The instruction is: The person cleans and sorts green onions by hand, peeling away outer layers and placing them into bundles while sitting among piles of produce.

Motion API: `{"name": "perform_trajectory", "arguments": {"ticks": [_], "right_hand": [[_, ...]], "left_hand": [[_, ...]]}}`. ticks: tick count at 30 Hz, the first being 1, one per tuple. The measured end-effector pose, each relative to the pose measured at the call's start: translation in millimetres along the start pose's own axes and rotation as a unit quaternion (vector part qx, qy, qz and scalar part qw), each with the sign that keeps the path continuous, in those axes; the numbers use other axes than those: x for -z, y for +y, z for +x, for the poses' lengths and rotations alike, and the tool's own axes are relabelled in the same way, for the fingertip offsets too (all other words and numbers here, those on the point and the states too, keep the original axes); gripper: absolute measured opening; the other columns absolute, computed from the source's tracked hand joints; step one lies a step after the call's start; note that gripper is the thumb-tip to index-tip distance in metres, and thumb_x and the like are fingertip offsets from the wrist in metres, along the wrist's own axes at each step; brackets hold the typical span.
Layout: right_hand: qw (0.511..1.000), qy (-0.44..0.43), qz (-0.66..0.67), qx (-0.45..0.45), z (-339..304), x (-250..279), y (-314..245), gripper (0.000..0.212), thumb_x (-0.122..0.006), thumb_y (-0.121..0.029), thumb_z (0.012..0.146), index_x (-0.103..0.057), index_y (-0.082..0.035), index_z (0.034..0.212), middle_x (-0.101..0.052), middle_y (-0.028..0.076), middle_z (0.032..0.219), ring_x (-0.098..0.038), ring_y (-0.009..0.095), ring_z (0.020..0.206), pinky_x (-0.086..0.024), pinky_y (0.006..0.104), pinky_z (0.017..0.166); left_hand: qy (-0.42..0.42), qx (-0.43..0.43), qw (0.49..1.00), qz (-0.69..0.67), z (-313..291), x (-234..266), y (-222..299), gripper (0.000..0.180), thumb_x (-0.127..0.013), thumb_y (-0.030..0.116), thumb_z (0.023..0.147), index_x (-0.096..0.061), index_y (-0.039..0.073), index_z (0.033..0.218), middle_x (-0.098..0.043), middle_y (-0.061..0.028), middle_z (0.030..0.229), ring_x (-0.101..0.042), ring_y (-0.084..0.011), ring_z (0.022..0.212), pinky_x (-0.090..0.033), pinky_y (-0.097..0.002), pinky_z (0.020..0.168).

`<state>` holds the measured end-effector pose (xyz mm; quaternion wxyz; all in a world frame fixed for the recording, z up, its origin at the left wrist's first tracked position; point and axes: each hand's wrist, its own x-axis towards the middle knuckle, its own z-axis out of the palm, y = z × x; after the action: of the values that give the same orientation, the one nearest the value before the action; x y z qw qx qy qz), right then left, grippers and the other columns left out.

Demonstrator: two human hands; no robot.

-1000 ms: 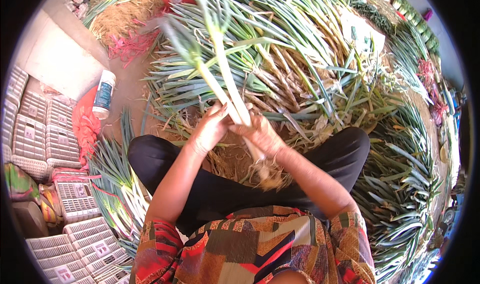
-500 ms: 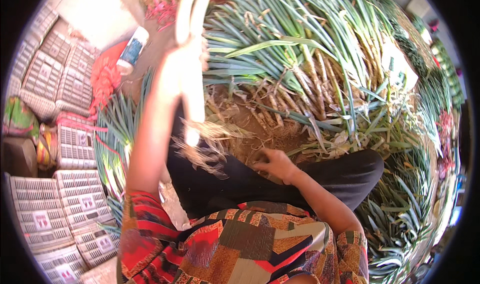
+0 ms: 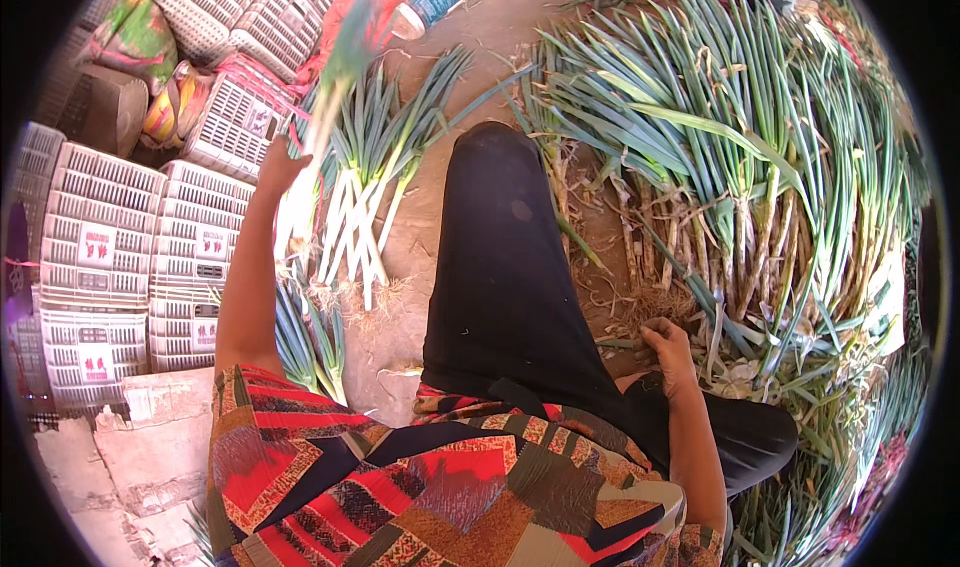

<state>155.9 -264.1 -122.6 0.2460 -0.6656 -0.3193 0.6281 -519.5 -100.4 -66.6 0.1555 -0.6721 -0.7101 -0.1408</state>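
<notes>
My left hand [image 3: 285, 165] reaches out to the left, closed at the white stems of a few long green onions [image 3: 326, 117]. Their green tops are smeared by motion. Right beside these lies a small pile of cleaned green onions [image 3: 355, 207], white stems and roots toward me. My right hand [image 3: 668, 349] hovers by my bent right leg, fingers loosely curled and apart, with nothing visible in them. Near its fingertips are dry roots and leaf scraps [image 3: 655, 305]. A big heap of untrimmed green onions [image 3: 740, 157] with brown outer skins spreads to the right.
Pale plastic crates [image 3: 105, 212] are stacked along the left. A white bottle with a blue label [image 3: 437, 2] lies on red cloth [image 3: 365, 12] at the back. Peeled leaves [image 3: 790, 397] lie right of my leg. My raised left knee [image 3: 500, 187] stands between the two piles.
My left hand has carried the green onions from in front of me out to the left, over the cleaned pile. The view has turned leftward. My right hand stays near my right leg.
</notes>
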Motion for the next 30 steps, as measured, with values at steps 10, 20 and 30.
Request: {"name": "perform_trajectory", "arguments": {"ticks": [10,20,30], "right_hand": [[0.999,-0.018,-0.024,0.032,21.1,-4.6,-23.7,0.014,-0.056,-0.017,0.084,-0.057,-0.004,0.088,-0.058,0.003,0.068,-0.056,0.012,0.058,-0.042,0.0268,0.054],[1.0,0.02,0.015,0.014,46.9,10.3,-2.0,0.013,-0.055,-0.016,0.085,-0.057,-0.003,0.087,-0.06,0.004,0.07,-0.055,0.012,0.06,-0.041,0.0258,0.054],[0.991,0.0,0.124,0.039,68.9,10.0,4.1,0.017,-0.057,-0.012,0.082,-0.056,0.004,0.087,-0.057,0.005,0.07,-0.051,0.009,0.064,-0.042,0.0252,0.059]], "left_hand": [[-0.168,-0.001,0.819,-0.548,63.8,59.4,304.5,0.02,-0.062,0.013,0.079,-0.06,0.001,0.095,-0.058,-0.0028,0.086,-0.055,-0.0102,0.075,-0.045,-0.0238,0.068],[-0.504,-0.196,0.821,-0.186,15.0,-110.8,532.4,0.015,-0.052,0.013,0.086,-0.054,0.0,0.079,-0.055,-0.0092,0.071,-0.053,-0.0156,0.065,-0.048,-0.0296,0.059],[-0.638,-0.054,0.765,-0.069,-105.3,-229.2,476.4,0.038,-0.056,0.033,0.079,-0.062,-0.004,0.087,-0.062,-0.02,0.093,-0.06,-0.0335,0.088,-0.048,-0.0429,0.071]]}}
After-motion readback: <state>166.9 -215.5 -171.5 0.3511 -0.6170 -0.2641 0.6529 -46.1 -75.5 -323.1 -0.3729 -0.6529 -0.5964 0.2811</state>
